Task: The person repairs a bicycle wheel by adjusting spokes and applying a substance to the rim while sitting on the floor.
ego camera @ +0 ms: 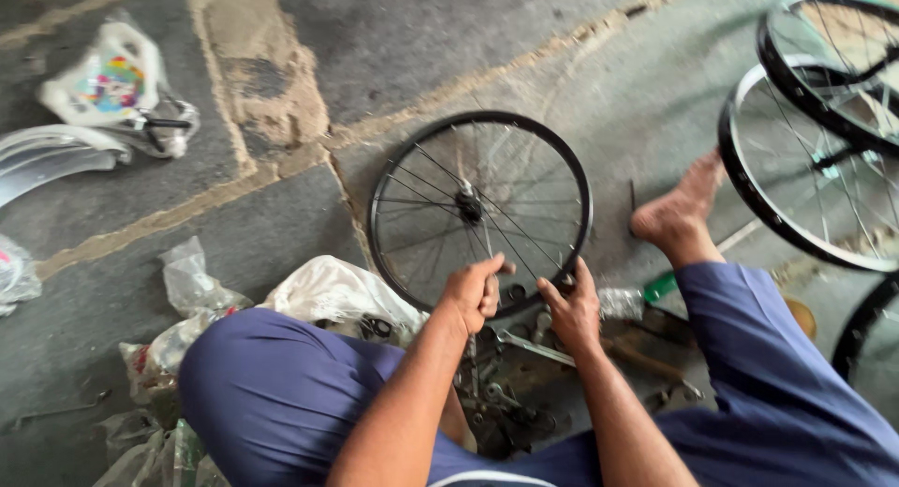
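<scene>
**Black spoked wheel held at its near rim by both hands**

Grey concrete floor point(393, 37), cracked and patched with sandy seams, carries everything here. Toward its right edge lie two larger bicycle wheels point(824, 140), overlapping, one rimmed in green. The person sits on the floor in blue trousers point(281, 393), knees spread, one bare foot point(679, 211) stretched out beside those wheels.

At the middle of the floor, a black spoked wheel point(479, 211) lies nearly flat, hub up, its near rim reaching in between the knees. The left hand point(473, 295) is curled closed at that near rim, fingers folded around what looks like a spoke or a small tool; which one is too blurred to tell. The right hand point(573, 309) rests just beside it on the same rim, fingers partly bent and pressed against the rim, though how firmly it grips I cannot tell.

Below the hands sits a dark clutter of metal parts and a spanner point(534, 348). A white plastic bag point(337, 290) lies against the left knee, with smaller crumpled bags point(187, 290) nearby. Near the floor's upper left corner sits a white packet with colourful print point(112, 80).
</scene>
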